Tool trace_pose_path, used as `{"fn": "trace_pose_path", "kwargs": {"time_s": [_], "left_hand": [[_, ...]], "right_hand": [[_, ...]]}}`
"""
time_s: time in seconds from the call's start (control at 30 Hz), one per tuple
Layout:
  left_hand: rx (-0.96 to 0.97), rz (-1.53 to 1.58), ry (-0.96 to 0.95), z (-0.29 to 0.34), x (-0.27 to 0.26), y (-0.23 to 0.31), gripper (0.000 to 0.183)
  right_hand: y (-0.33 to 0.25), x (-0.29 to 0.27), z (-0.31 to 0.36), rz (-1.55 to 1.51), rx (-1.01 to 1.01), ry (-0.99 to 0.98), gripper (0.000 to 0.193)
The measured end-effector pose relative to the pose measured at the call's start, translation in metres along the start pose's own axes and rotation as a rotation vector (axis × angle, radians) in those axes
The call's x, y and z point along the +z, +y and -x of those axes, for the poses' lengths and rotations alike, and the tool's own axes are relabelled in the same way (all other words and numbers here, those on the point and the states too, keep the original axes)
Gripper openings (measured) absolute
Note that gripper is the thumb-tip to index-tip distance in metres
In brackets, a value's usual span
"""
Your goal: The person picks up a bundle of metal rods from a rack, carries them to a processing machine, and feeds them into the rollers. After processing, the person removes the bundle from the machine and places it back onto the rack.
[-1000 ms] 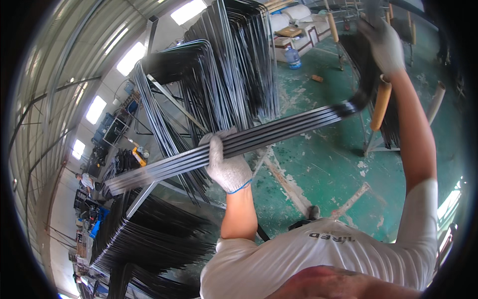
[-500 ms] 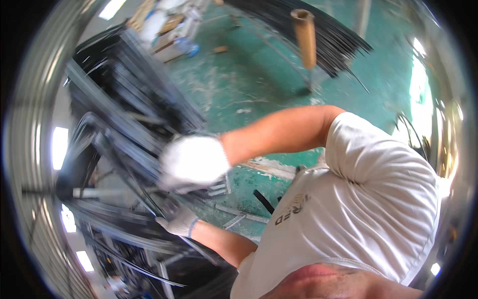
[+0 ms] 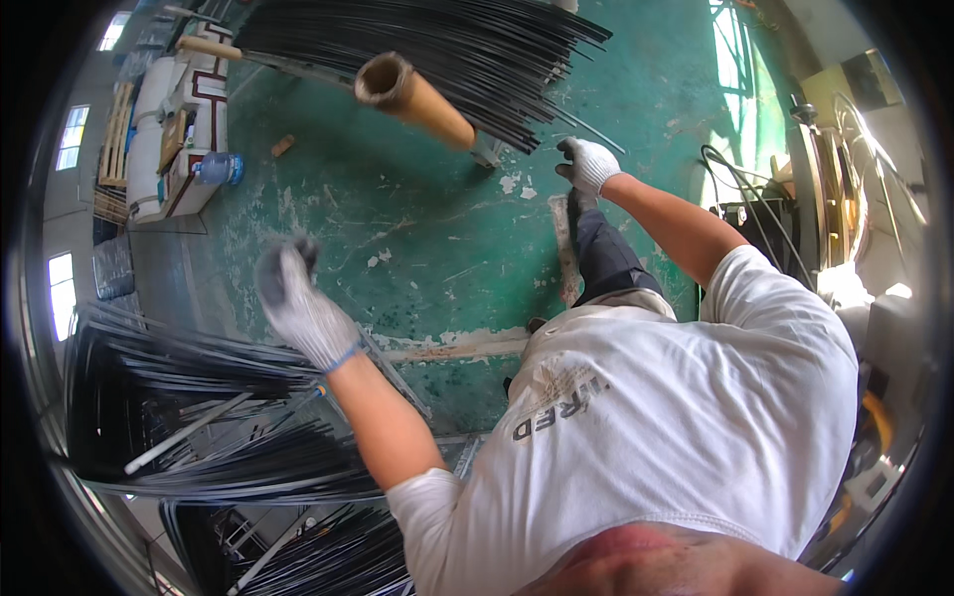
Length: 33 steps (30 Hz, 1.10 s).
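Note:
My left hand [image 3: 303, 306], in a white knit glove with dark fingertips, is held over the floor beyond a rack of black strips [image 3: 199, 363]. Its fingers are apart, slightly blurred, and nothing shows in them. My right hand [image 3: 593, 167], gloved alike, is stretched out forward with loosely bent fingers apart and no object visible in them. Closest to it are the ends of a pile of long, thin black rods [image 3: 427, 60]. One lighter rod [image 3: 599, 138] sticks out just past its fingers; whether they touch cannot be told.
An upright tan tube [image 3: 427, 104] stands at the near edge of the rod pile. White boxes [image 3: 149, 149] and a blue water bottle [image 3: 219, 169] are at the far left. Black cables [image 3: 760, 189] hang at the right. Green floor [image 3: 397, 219] with worn patches lies between.
Both hands have come away from the black strips at the left. My right hand has swung over to the right near the rod pile, and the view has turned toward that pile.

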<state>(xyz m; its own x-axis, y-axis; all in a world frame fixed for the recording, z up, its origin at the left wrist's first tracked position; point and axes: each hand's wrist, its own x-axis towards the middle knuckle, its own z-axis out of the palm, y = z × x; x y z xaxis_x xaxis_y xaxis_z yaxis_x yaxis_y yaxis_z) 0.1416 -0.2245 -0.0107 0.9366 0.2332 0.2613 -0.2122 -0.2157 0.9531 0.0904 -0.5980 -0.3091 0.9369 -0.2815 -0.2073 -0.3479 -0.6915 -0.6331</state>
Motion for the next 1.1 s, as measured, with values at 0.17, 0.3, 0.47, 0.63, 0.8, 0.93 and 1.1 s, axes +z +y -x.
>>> {"fn": "trace_pose_path", "kwargs": {"time_s": [0.17,0.3,0.47,0.63,0.8,0.93,1.1], "left_hand": [[0.213,-0.310,-0.178,-0.123,0.168,-0.057,0.022],[-0.054,-0.710,-0.227,-0.153,0.260,-0.102,0.023],[0.015,-0.588,-0.152,-0.159,0.286,-0.109,0.022],[-0.049,-0.614,-0.144,-0.177,0.282,-0.106,0.021],[-0.099,-0.617,-0.144,-0.194,0.296,-0.108,0.021],[-0.101,-0.597,-0.146,-0.198,0.294,-0.110,0.020],[-0.112,-0.615,-0.144,-0.202,0.297,-0.104,0.021]], "right_hand": [[0.014,-0.010,-0.104,0.175,0.064,-0.145,0.056],[0.010,0.010,-0.187,0.187,0.119,-0.178,0.070],[0.014,0.045,-0.298,0.217,0.172,-0.130,0.096],[-0.057,0.051,-0.346,0.516,0.332,-0.064,0.117],[-0.020,0.097,-0.350,0.372,0.158,-0.123,0.068],[-0.002,0.102,-0.355,0.232,0.068,-0.205,0.038],[0.011,0.118,-0.362,0.185,0.115,-0.348,0.024]]}}
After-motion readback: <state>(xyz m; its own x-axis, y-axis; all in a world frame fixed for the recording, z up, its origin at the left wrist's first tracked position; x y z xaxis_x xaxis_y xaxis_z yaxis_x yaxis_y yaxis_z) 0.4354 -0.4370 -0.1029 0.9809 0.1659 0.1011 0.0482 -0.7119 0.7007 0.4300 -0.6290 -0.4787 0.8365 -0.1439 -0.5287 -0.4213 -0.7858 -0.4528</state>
